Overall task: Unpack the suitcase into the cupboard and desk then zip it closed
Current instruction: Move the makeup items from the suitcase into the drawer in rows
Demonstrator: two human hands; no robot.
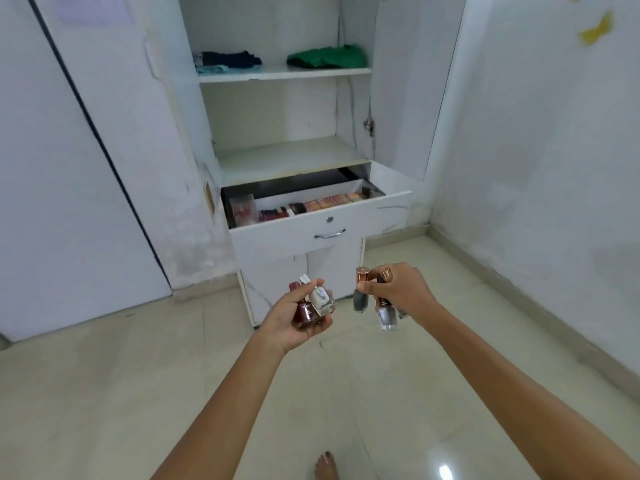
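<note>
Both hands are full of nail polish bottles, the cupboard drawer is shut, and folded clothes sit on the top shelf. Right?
Not quite: the drawer is pulled open, with makeup inside, as the head view shows. The rest holds: the left hand and right hand each hold nail polish bottles, and folded clothes sit on the top shelf.

The cupboard [284, 133] stands open, its drawer [322, 230] pulled out below the lower shelf [287, 157]. In the drawer lie cosmetics [311, 207]. On the upper shelf [284, 73] above the drawer sit two folded clothes piles [228, 60], left and right.
</note>
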